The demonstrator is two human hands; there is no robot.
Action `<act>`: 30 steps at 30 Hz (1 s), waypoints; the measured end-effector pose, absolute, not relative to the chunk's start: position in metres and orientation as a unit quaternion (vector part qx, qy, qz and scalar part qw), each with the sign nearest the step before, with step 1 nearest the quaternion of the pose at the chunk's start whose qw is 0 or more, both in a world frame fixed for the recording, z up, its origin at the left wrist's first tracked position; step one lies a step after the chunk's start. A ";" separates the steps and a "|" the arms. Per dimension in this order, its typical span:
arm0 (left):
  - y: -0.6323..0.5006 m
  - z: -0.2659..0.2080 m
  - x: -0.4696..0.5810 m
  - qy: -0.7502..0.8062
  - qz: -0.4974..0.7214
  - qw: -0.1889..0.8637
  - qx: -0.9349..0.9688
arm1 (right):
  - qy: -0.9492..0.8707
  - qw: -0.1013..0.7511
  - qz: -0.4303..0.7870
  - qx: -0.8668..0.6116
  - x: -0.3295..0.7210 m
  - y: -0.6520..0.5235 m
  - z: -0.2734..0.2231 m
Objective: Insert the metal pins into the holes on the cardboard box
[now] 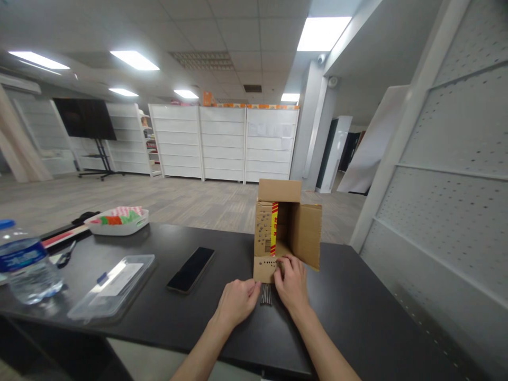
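Observation:
A cardboard box [263,222] stands on the black table with its opening toward me and its flaps folded out. Its lower flap [262,269] has rows of small holes. At the flap's lower left corner, my left hand [237,302] is closed, thumb and forefinger pinched on the edge. My right hand [292,283] rests against the flap's right part with fingers curled together; whatever is at its fingertips is too small to make out. Between the hands, several thin metal screws or nails [266,295] lie side by side on the table.
Left of my hands lies a black phone [191,270]. Farther left are a clear plastic case [115,286], a water bottle [27,267], scissors [66,255] and a white basket [119,226] with colourful packets. A perforated metal panel [444,211] rises beyond the table's right edge.

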State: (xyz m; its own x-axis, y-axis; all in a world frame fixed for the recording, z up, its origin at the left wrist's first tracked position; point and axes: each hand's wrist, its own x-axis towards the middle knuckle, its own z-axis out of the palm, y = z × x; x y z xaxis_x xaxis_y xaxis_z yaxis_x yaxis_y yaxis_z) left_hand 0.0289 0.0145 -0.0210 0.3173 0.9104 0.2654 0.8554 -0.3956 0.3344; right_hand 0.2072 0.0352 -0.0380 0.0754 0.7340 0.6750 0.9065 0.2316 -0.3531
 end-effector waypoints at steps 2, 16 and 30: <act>0.014 -0.020 0.029 0.543 0.208 0.064 0.811 | -0.674 0.402 -0.110 -0.610 0.207 0.035 -0.038; 0.013 -0.020 0.030 0.548 0.196 0.069 0.810 | -0.675 0.395 -0.121 -0.612 0.205 0.036 -0.038; 0.013 -0.020 0.028 0.534 0.208 0.060 0.817 | -0.672 0.394 -0.121 -0.615 0.206 0.039 -0.041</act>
State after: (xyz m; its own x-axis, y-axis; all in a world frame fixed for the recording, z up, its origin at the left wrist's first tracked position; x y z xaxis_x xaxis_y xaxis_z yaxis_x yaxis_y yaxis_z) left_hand 0.0285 0.0128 -0.0204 0.3432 0.8979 0.2757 0.8476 -0.4226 0.3209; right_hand 0.2060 0.0387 -0.0410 0.0677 0.7316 0.6784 0.9221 0.2137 -0.3225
